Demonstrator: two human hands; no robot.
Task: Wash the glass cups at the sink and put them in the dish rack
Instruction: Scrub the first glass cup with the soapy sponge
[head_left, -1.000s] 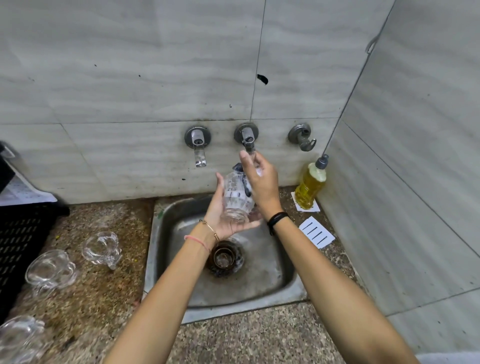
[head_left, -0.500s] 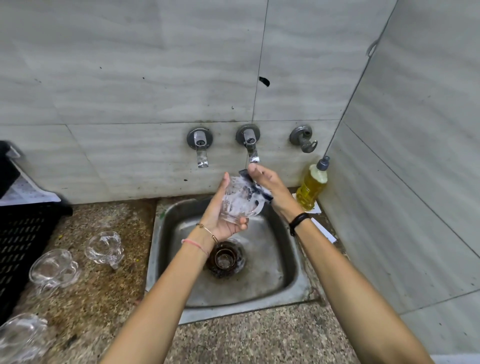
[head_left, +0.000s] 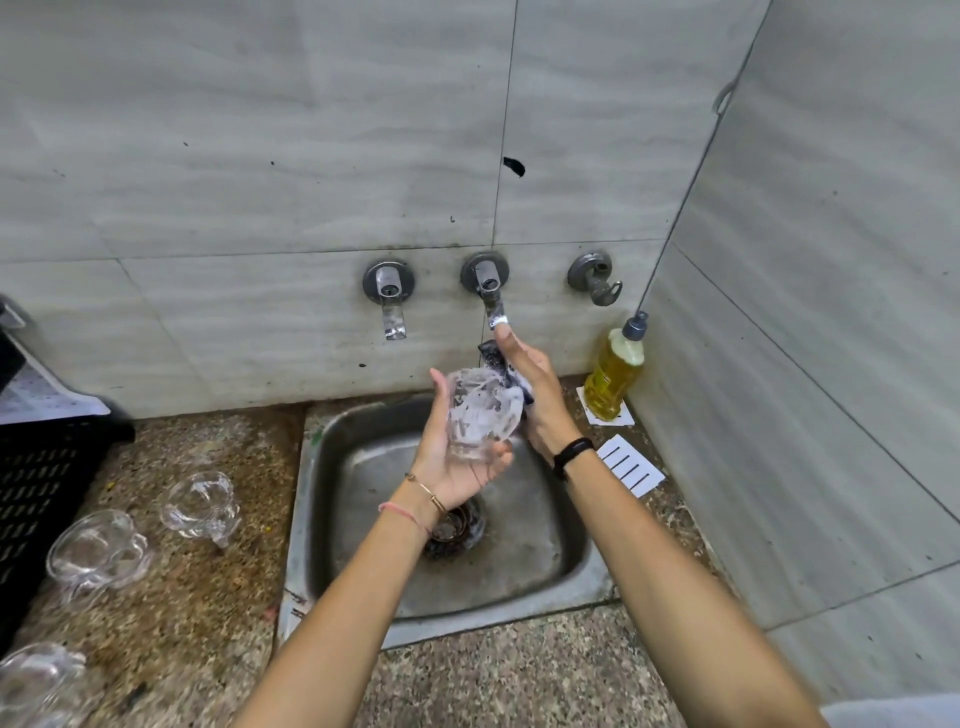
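Scrubbing stage: one cup soaped, no cup visible in the rack yet.
Frame centre: left hand curls round a clear, sudsy glass cup above the steel sink; right hand pinches a dark scrubbing pad against it. Three more clear glass cups lie on the speckled surface lower left, near the black dish rack.

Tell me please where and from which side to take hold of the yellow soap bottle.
Grip the soap bottle around its wide yellow body, below the narrow neck, coming from the front left. It stands upright in the corner, with tiled walls close behind and to its right, so only that side looks open. The right hand is nearest but holds a dark scrubber.
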